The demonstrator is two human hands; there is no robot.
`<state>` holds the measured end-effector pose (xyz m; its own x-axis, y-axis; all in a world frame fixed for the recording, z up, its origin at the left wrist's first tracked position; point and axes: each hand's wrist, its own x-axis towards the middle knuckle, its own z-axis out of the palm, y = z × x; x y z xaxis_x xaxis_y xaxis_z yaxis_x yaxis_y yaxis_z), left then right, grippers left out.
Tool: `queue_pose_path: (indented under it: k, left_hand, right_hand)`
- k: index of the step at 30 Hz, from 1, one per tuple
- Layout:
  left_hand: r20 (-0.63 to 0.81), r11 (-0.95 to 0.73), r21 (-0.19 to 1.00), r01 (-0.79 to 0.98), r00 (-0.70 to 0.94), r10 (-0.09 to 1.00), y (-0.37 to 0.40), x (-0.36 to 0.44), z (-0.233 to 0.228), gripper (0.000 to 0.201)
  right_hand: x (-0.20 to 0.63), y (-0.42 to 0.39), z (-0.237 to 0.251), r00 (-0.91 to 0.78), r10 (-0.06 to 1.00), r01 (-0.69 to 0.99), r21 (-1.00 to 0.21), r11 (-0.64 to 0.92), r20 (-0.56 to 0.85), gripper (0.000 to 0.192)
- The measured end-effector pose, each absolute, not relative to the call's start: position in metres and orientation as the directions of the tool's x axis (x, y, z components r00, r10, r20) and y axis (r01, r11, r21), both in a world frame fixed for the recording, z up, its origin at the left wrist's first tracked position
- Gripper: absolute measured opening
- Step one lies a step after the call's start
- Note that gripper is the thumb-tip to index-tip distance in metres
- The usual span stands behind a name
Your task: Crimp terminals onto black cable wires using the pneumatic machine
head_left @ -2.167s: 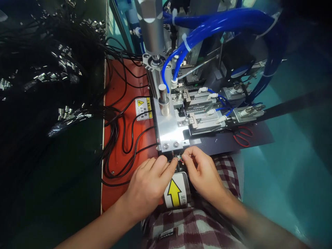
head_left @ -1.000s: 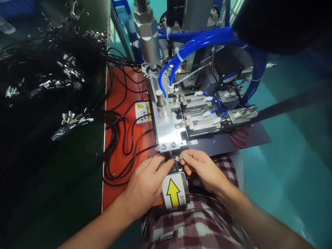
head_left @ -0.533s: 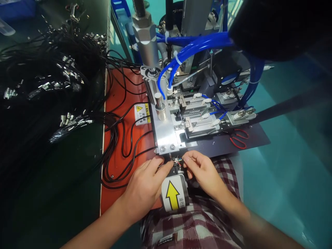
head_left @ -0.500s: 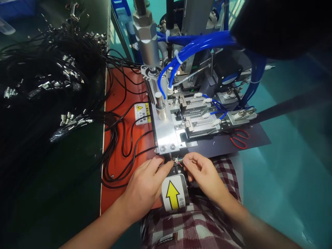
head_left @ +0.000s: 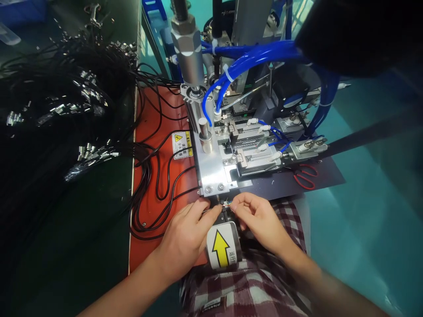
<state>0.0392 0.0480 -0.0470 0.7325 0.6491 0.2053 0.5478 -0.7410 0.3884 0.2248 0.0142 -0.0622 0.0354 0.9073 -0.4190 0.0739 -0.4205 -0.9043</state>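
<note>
Pinching the stripped end of a thin black cable with coloured inner wires [head_left: 226, 204], a seated worker keeps both hands at the front edge of a bench machine. The left hand [head_left: 187, 235] lies palm down on the orange-red rubber mat [head_left: 155, 132], its thumb and forefinger closed on the cable just left of the bared tip. The right hand [head_left: 259, 218] comes in from the other side, fingers curled, fingertips nipped shut on the fine wires. The cable end sits directly below the bright aluminium plate with two round screw heads [head_left: 213, 169], touching or almost touching its lower edge; which cannot be told. Beneath the hands stands a rounded black-and-white housing bearing a yellow arrow label [head_left: 220, 248] that points towards the machine, with Chinese characters beside it too small to read. A checked red-and-white shirt [head_left: 251, 286] fills the foreground. Loops of black cable [head_left: 158, 176] snake over the mat around a yellow warning sticker [head_left: 182, 144]. Blue pneumatic hoses [head_left: 251, 55] arch over the mechanism, red-handled scissors [head_left: 306, 176] lie to its right, and a heap of black leads with metal plugs [head_left: 66, 101] crowds the left.
</note>
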Motion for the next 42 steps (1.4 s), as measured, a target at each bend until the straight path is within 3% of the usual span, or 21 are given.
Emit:
queue_pose_path:
  k: [3,8,15,20,23,26,30,32,37,42]
  left_hand:
    - [0.21,-0.743,0.39,0.545,0.733,0.647,0.048,0.039,-0.047,0.03]
    - [0.215,-0.746,0.376,0.55,0.731,0.647,0.048,0.039,-0.047,0.032]
    - [0.232,-0.753,0.365,0.547,0.73,0.643,0.049,0.039,-0.046,0.031]
    - [0.221,-0.746,0.378,0.549,0.729,0.648,0.048,0.039,-0.045,0.031]
    - [0.223,-0.747,0.379,0.546,0.73,0.646,0.048,0.039,-0.046,0.031]
    - [0.214,-0.746,0.382,0.545,0.733,0.645,0.048,0.039,-0.047,0.031]
    - [0.204,-0.742,0.389,0.546,0.734,0.647,0.048,0.039,-0.048,0.031]
    - [0.205,-0.74,0.391,0.547,0.732,0.649,0.048,0.039,-0.048,0.031]
    - [0.217,-0.745,0.381,0.547,0.731,0.648,0.049,0.039,-0.047,0.03]
    - [0.253,-0.754,0.381,0.535,0.725,0.641,0.049,0.038,-0.049,0.031]
  right_hand:
    - [0.224,0.018,-0.063,0.026,0.88,-0.039,-0.88,-0.474,-0.475,0.021]
    - [0.216,0.021,-0.066,0.136,0.922,0.054,-0.927,-0.372,-0.362,0.022]
    - [0.214,0.014,-0.08,0.158,0.987,0.405,-0.912,-0.058,0.007,0.012]
    - [0.217,0.016,-0.076,0.064,0.987,0.479,-0.873,0.097,0.145,0.01]
    - [0.216,0.017,-0.074,0.105,0.994,0.406,-0.914,-0.016,0.03,0.013]
    - [0.215,0.017,-0.075,0.175,0.959,0.178,-0.951,-0.253,-0.223,0.016]
    - [0.219,0.019,-0.079,0.014,0.86,-0.16,-0.85,-0.502,-0.511,0.022]
    - [0.222,0.021,-0.078,-0.036,0.842,-0.226,-0.816,-0.532,-0.539,0.026]
    - [0.217,0.021,-0.071,0.036,0.872,-0.238,-0.852,-0.466,-0.487,0.035]
    - [0.215,0.022,-0.076,0.002,0.87,-0.255,-0.842,-0.476,-0.493,0.032]
